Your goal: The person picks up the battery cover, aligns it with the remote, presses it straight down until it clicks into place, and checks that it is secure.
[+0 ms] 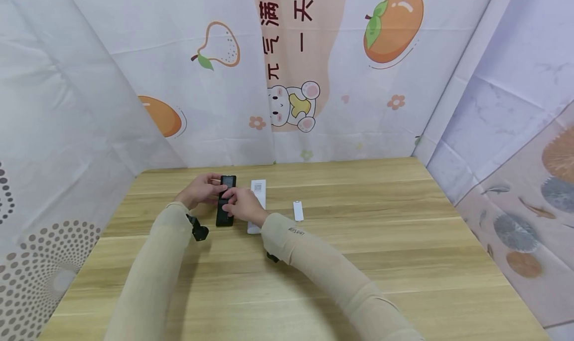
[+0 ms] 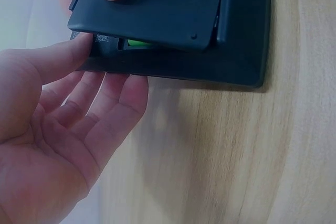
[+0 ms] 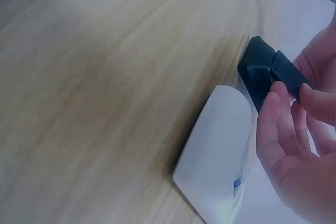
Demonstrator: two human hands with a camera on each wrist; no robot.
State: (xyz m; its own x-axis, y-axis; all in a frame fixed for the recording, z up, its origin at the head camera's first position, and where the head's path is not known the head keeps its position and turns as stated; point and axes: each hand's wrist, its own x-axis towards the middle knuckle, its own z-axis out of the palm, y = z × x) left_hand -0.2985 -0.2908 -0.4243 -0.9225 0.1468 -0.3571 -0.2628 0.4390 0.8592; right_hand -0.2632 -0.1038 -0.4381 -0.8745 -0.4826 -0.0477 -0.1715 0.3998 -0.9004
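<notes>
**You pinch a black cover (image 2: 147,14) at a tilt over a black remote (image 2: 194,65)**

The remote is toward the far left of the wooden table (image 1: 381,261), its long side running near to far, with its back and battery compartment facing up. Your left hand (image 1: 202,190) holds the far part of it from the left, thumb on one side and fingers curled around the other. Your right hand (image 1: 245,205) comes in from the right, thumb and fingertips pinching the cover.

The cover sits askew above the compartment, and through the gap along its edge you can see a green battery (image 2: 137,42). A small tab sticks out at the cover's far end; the opposite end lies close to the remote's near part.

Just right of the remote lies a long white object (image 1: 258,187) with a printed code at its far end, partly hidden behind your right hand. Farther right, apart from everything else, is a small white piece (image 1: 298,211). Your sleeves are beige, and a black device (image 1: 198,230) shows at your left wrist. Beyond the table's far edge hangs a fruit-printed curtain (image 1: 341,136).
</notes>
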